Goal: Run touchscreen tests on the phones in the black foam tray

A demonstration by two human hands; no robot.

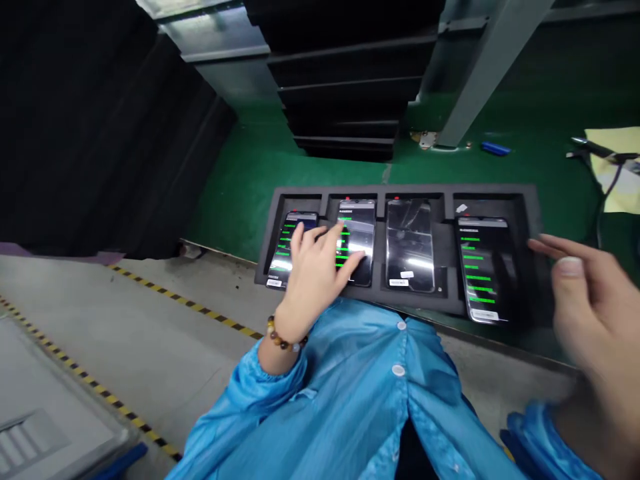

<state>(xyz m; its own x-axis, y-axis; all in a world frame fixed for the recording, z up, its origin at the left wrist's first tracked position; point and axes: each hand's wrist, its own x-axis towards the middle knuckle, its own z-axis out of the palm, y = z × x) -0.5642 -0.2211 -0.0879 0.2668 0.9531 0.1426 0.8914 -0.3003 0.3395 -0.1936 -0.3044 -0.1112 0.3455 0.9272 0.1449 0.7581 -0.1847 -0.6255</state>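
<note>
A dark foam tray [449, 247] with a row of compartments holds several smartphones. Over the two on the left, my left hand [316, 268] is spread with its fingers apart, partly covering the leftmost phone [281, 247] and the second phone [364, 230]. Whether its fingertips touch the screens I cannot tell. The third phone [410, 233] has a dark, glossy face with small white labels near its bottom. On the rightmost phone [483, 267] green lines of text are lit. My right hand [593, 303], slightly blurred, is open beside the tray's right end, its fingertips at the edge.
The tray lies along the front edge of a green bench [240, 187]. Behind it hang black curtains [350, 87] and a grey metal post [490, 73] rises. A blue pen cap [496, 148], yellow paper [617, 177] and a cable [607, 193] lie at the right.
</note>
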